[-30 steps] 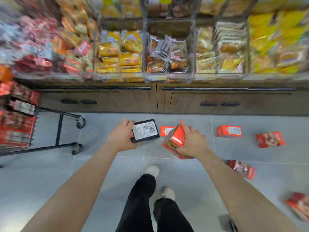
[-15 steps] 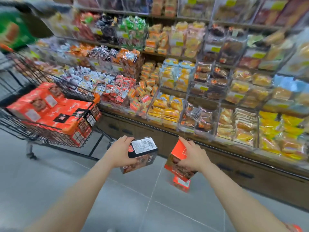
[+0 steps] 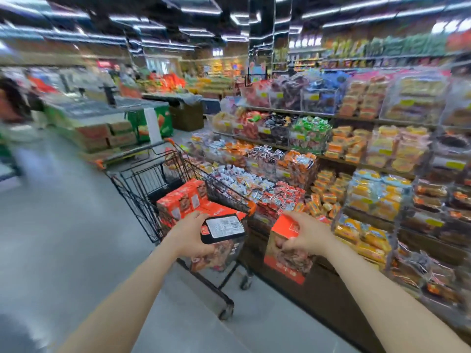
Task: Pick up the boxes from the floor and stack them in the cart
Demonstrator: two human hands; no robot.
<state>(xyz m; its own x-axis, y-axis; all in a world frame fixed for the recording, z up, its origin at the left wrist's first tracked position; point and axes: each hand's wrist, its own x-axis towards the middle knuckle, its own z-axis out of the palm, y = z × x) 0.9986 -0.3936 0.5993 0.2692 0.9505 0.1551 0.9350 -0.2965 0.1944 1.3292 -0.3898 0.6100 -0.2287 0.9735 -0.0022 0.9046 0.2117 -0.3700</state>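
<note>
The person stands in a shop aisle with a box in each hand. The left hand (image 3: 190, 235) has its grip clamped around a dark-ended box (image 3: 221, 229), the white printed label on the end facing the camera; this box sits just in front of the near end of the cart (image 3: 142, 179), at about 12 o'clock from the person. The right hand (image 3: 309, 235) has its grip closed on the upper part of an orange box (image 3: 286, 261), which hangs tilted at about 1 o'clock, in front of the dark base of the shelves (image 3: 339, 159). Inside the wire cart, orange boxes (image 3: 183, 200) lie stacked against the near end. The shelves of wrapped snacks run along the right, from 1 to 3 o'clock. The far shop at 10 o'clock is blurred, perhaps with a figure there.
</note>
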